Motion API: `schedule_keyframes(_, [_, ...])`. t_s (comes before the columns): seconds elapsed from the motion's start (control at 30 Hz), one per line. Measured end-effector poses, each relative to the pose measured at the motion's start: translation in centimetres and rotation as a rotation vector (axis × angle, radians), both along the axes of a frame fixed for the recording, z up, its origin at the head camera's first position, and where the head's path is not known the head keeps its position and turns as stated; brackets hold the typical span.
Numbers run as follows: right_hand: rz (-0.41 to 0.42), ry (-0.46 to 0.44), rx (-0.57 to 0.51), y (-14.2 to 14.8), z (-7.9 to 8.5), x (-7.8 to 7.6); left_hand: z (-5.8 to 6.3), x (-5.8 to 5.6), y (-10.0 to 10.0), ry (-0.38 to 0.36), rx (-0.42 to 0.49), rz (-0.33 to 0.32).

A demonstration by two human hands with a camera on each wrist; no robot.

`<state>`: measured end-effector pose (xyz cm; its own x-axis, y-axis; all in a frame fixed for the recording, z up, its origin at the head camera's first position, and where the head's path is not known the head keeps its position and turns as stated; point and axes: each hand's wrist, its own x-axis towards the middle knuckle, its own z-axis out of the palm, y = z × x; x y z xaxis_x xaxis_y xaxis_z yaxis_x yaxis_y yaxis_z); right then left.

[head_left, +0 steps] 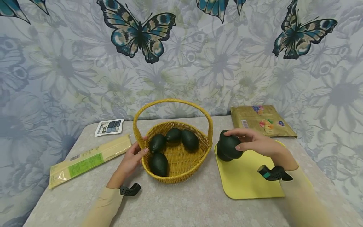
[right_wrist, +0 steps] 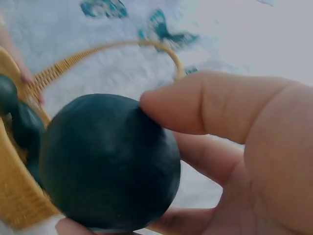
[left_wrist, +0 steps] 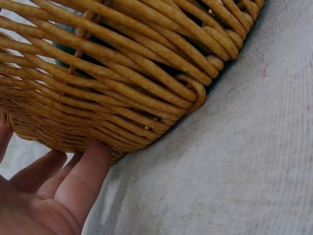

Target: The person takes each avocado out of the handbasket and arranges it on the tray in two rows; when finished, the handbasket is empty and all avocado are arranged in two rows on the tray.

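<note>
In the head view, my right hand (head_left: 252,142) grips a dark green avocado (head_left: 232,146) above the left part of a yellow cutting board (head_left: 249,179). Another avocado (head_left: 222,155) shows partly from behind it. The held avocado (right_wrist: 110,161) fills the middle of the right wrist view, with the thumb and fingers around it. My left hand (head_left: 131,159) holds the yellow wicker basket (head_left: 177,179) at its left side, by the foot of the handle. In the left wrist view its fingers (left_wrist: 85,181) touch the outer weave. Several avocados (head_left: 158,164) lie inside the basket.
A gold packet with fruit pictures (head_left: 259,121) lies behind the board. At left are a long clear packet with a green label (head_left: 88,164) and a small white pouch (head_left: 109,127). The basket's tall handle (head_left: 173,101) arches up before the butterfly-patterned wall.
</note>
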<state>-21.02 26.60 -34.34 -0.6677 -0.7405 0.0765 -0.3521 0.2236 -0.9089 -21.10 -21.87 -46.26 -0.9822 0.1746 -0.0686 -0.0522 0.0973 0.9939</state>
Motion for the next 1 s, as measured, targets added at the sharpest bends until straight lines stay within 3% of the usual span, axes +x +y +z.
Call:
schedule_keyframes(0.37, [-0.048, -0.171, -0.102, 6.0, -3.1, -1.6, 0.3, 0.1, 0.2, -0.002, -0.023, 0.017])
schedule_keyframes(0.6, [-0.1, -0.248, -0.1, 8.2, -5.0, -2.6, 0.4, 0.2, 0.1, -0.002, -0.01, 0.008])
schedule_keyframes(1.0, [-0.258, -0.265, -0.022, 9.7, -6.6, -3.1, 0.3, 0.2, 0.1, 0.001, -0.022, 0.01])
